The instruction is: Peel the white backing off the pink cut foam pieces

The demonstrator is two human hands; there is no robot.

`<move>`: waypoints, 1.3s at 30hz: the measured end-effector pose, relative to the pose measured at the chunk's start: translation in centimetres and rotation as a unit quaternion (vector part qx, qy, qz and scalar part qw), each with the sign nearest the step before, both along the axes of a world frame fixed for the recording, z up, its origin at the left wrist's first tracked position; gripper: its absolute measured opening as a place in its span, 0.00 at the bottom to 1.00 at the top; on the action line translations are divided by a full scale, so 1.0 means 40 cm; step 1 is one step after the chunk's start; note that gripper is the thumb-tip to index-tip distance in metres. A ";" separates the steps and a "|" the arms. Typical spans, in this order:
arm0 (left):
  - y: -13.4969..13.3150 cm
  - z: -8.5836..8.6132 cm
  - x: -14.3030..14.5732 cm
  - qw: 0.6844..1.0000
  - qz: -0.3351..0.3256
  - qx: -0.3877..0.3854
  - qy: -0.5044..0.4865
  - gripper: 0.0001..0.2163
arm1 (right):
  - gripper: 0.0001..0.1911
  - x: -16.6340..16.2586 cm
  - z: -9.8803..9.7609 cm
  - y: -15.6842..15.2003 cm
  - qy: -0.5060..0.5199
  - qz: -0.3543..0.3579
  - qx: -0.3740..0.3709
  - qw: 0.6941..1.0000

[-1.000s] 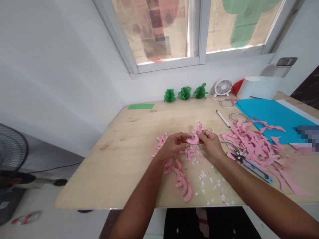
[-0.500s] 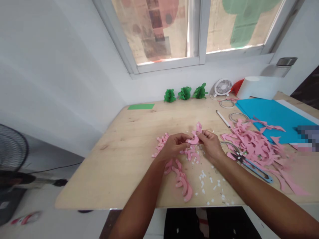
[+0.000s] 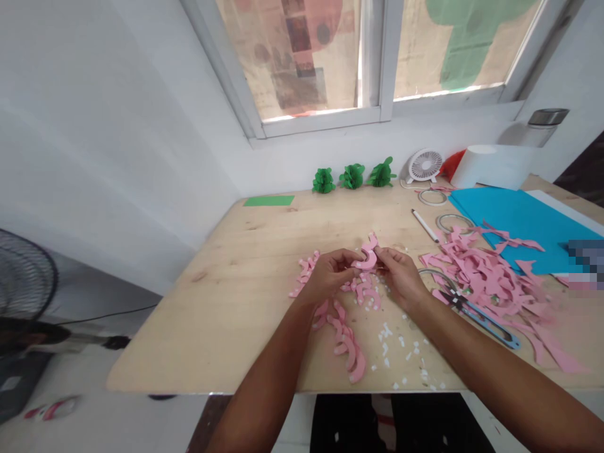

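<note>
Between my hands, just above the table, is a curved pink paper piece (image 3: 367, 260) with pale patches at its ends. My left hand (image 3: 333, 272) pinches its left end, and the fingers of my right hand (image 3: 397, 269) are closed on its right side. Under them lie more pink curved pieces (image 3: 367, 294), with another small cluster (image 3: 305, 274) left of my left hand. A row of overlapping pink arcs (image 3: 348, 347) runs toward the front edge between my forearms. Tiny white paper bits (image 3: 387, 343) are scattered beside it.
Pink paper scraps (image 3: 495, 270) pile up at right, with blue-handled scissors (image 3: 486, 322) beside them. Tape rolls (image 3: 455, 223), a white pen (image 3: 425, 225) and blue sheets (image 3: 519, 220) lie beyond. Green paper shapes (image 3: 353, 177) and a small fan (image 3: 425, 165) stand along the wall.
The pink piece has tilted slightly between my fingers, and its upper end sits a little further left. My hands stay almost in place; the whole view has shifted slightly.
</note>
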State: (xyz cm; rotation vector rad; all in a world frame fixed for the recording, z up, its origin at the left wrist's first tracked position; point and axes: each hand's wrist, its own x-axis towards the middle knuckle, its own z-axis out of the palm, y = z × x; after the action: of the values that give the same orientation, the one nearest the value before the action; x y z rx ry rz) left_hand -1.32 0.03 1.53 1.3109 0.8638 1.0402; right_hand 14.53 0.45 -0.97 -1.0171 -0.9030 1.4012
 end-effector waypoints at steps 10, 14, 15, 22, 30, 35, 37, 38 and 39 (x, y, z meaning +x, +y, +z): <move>0.009 -0.018 0.007 0.993 0.092 0.064 0.043 0.10 | 0.10 0.014 0.030 -0.020 -0.354 -0.096 0.266 0.891; 0.007 -0.019 0.008 0.992 0.088 0.077 0.052 0.10 | 0.11 0.009 0.039 -0.033 -0.452 -0.092 0.398 0.793; 0.007 -0.020 0.008 0.992 0.086 0.080 0.052 0.10 | 0.11 0.008 0.039 -0.035 -0.466 -0.097 0.410 0.778; 0.013 -0.033 0.014 0.990 0.101 0.081 0.057 0.11 | 0.08 0.008 0.037 -0.037 -0.524 -0.109 0.416 0.735; 0.014 -0.046 0.011 0.993 0.085 0.071 0.045 0.12 | 0.08 0.005 0.025 -0.033 -0.513 -0.076 0.404 0.754; 0.007 -0.040 0.012 0.996 0.070 0.061 0.014 0.12 | 0.08 0.005 0.023 -0.033 -0.514 -0.082 0.406 0.751; 0.003 -0.031 0.012 0.997 0.059 0.048 0.000 0.12 | 0.07 0.005 0.024 -0.033 -0.515 -0.085 0.408 0.749; 0.001 -0.027 0.013 0.998 0.058 0.039 -0.006 0.12 | 0.07 0.006 0.025 -0.034 -0.515 -0.086 0.409 0.749; -0.001 -0.022 0.014 0.998 0.059 0.030 -0.011 0.11 | 0.07 0.006 0.026 -0.034 -0.516 -0.086 0.409 0.748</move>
State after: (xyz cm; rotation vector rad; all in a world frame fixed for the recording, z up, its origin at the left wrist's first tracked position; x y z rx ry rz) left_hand -0.78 -0.02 0.66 1.3090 0.9068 1.1789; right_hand 14.76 -0.91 0.06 -1.0727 -1.9317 0.0426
